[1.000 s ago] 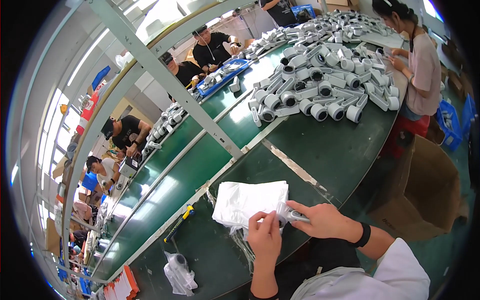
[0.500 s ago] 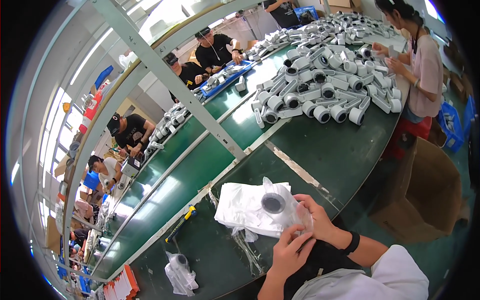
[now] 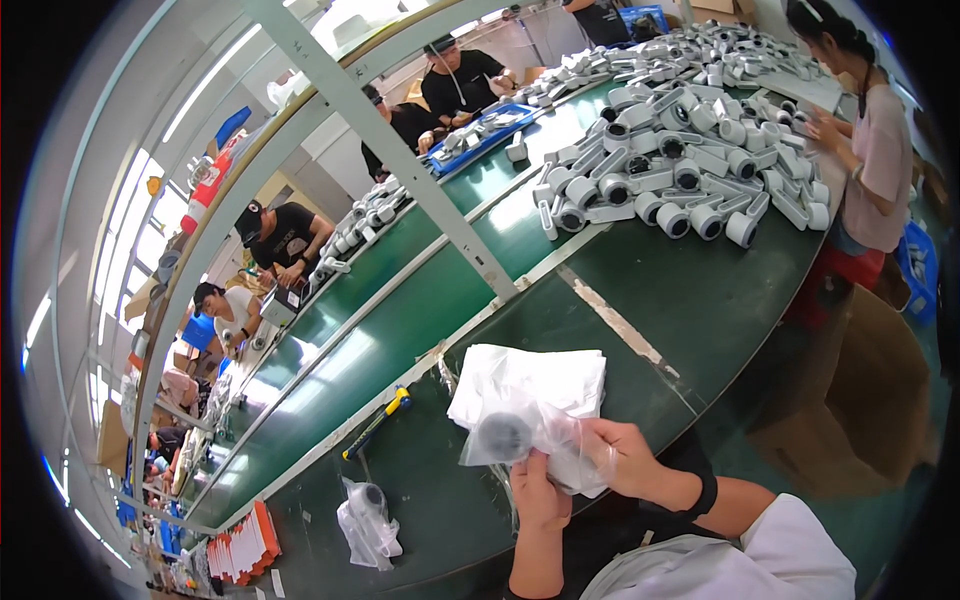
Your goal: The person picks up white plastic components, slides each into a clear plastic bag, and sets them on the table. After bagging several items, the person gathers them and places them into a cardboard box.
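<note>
Between my hands is a grey-white plastic part with a round dark end [image 3: 503,437], inside a clear plastic bag [image 3: 560,432]. My left hand [image 3: 540,495] is closed on the bagged part from below, its fingertips at the bag's lower edge. My right hand [image 3: 632,462] is closed on the other end of the bag, its fingers partly hidden by the film. Just beyond and partly beneath lies a stack of flat white bags [image 3: 545,375]. Another bagged part [image 3: 368,525] rests on the green table to the left.
A yellow-and-black utility knife [image 3: 377,423] lies left of the stack. Large heaps of similar grey-white parts [image 3: 680,170] cover the far table. A cardboard box [image 3: 850,400] stands at right, a co-worker [image 3: 870,150] beyond it. Orange-and-white cards [image 3: 245,545] sit lower left, by a metal frame post [image 3: 400,160].
The bagged part has moved left and toward me, its round end now covered by film. My left hand has shifted from the bag's end to beneath the part. The view has shifted slightly.
</note>
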The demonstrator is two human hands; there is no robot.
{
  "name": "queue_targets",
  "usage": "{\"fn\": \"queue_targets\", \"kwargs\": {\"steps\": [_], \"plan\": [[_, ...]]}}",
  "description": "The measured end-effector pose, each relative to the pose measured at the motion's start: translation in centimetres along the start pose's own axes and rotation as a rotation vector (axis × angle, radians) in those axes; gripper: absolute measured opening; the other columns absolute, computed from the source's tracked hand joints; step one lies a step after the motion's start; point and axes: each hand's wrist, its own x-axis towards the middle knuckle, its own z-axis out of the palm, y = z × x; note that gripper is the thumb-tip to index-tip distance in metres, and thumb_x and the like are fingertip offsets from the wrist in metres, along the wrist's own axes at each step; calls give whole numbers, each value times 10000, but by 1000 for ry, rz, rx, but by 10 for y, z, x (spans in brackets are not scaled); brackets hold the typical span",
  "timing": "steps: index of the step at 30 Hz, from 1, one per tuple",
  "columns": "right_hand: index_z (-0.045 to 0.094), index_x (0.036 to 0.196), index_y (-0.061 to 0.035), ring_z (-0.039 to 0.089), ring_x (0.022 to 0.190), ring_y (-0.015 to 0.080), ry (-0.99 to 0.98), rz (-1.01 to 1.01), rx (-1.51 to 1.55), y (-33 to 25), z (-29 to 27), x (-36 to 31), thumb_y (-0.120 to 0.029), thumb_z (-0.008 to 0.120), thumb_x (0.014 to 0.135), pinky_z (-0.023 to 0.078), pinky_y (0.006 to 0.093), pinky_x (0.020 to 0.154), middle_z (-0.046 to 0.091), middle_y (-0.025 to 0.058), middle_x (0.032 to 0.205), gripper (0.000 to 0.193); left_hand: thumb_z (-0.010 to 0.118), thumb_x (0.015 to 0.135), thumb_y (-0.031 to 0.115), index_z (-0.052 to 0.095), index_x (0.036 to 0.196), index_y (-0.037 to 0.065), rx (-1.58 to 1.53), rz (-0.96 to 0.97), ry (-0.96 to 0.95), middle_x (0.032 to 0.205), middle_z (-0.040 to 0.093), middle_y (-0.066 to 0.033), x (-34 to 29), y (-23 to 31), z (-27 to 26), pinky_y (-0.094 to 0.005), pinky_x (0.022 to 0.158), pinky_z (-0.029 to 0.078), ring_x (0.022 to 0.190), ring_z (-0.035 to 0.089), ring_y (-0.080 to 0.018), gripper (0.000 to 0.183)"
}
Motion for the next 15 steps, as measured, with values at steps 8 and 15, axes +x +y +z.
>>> {"fn": "queue_targets", "kwargs": {"steps": [8,15], "plan": [[674,803,17,573,544,135,116,-559,-512,6,1,-4,-46,697,829,443,262,515,631,95,651,72,445,995,338,355,1388,116,-231,-10,175,1113,607,-143,-14,46,-43,-503,578,560,928,632,-369,460],[701,805,2,577,504,124,-203,-182,-480,29,-15,-16,-60,733,779,432,248,476,623,85,624,74,593,895,69,333,1364,68,274,440,577,990,613,-150,-52,127,-169,-274,348,489,600,637,-222,536]]}}
